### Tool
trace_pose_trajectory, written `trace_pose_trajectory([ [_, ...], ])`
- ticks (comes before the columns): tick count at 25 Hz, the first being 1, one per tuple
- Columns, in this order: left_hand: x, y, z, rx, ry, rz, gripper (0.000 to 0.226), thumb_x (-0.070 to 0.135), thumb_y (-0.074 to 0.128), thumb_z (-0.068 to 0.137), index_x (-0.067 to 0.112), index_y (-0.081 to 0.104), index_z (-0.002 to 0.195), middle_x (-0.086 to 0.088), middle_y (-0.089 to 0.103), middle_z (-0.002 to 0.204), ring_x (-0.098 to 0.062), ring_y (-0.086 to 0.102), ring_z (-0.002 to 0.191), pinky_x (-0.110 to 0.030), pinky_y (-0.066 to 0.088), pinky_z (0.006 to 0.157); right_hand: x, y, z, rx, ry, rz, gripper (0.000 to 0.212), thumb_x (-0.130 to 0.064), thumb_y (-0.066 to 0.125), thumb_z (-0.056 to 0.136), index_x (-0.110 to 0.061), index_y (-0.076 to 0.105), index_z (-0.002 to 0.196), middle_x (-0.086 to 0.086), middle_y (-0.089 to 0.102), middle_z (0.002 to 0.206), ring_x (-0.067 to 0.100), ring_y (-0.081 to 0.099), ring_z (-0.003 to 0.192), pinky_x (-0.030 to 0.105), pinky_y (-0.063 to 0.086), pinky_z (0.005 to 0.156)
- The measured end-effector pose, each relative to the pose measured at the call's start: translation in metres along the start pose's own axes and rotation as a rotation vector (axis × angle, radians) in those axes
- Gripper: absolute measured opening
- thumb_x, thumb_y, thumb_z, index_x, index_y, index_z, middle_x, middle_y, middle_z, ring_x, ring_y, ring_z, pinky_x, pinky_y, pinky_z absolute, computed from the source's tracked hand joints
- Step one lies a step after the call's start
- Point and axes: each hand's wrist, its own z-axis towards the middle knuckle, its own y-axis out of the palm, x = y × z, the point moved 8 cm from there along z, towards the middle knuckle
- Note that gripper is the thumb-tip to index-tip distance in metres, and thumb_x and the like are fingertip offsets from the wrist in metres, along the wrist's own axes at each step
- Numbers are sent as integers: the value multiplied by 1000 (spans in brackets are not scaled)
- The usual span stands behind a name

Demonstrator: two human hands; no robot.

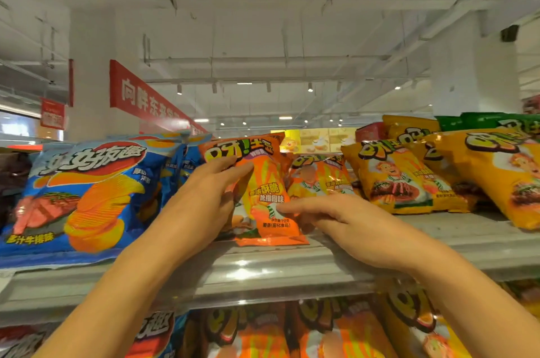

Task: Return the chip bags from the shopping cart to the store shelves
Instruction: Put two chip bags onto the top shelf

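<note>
Two hands on the orange chip bag (263, 194) standing at the near edge of the top shelf (292, 264), left hand (201, 202) gripping its left side, right hand (336, 220) flat-fingered against its lower right, so I'd nudge it back upright between the blue bags (87, 194) and the yellow bags (403, 179).

Orange chip bag (264, 182), yellow-streaked
</note>
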Motion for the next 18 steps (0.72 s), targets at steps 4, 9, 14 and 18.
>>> trace_pose_trajectory([
  [4, 17, -7, -8, 130, 113, -2, 52, 20, 55, 97, 22, 48, 148, -8, 38, 157, -29, 33, 145, -51, 32, 115, -9, -17, -18, 307, -42, -12, 49, -3, 50, 101, -33, 60, 138, -16, 65, 132, 3, 57, 124, 33, 47, 106],
  [9, 103, 13, -34, 213, 449, -195, 56, 41, 56, 92, 16, 55, 143, -11, 46, 151, -31, 35, 145, -46, 28, 119, -10, -43, -114, 679, -37, -173, 40, -17, 62, 97, -17, 60, 136, -1, 61, 131, 15, 52, 127, 28, 37, 110],
  [14, 227, 104, -84, 32, 682, -473, 58, 48, 53, 93, 19, 54, 143, -7, 45, 153, -26, 33, 148, -52, 32, 117, 46, -47, -251, 698, 295, -240, 48, -27, 64, 96, -18, 54, 141, -1, 57, 137, 18, 49, 134, 30, 36, 112],
  [18, 335, 211, -140, -251, 775, -640, 58, 48, 49, 91, 18, 58, 140, -8, 51, 148, -28, 42, 143, -50, 38, 114, 128, -27, -419, 685, 705, -192, 52, -38, 62, 97, -27, 47, 146, -10, 54, 138, 10, 47, 135, 20, 32, 112],
])
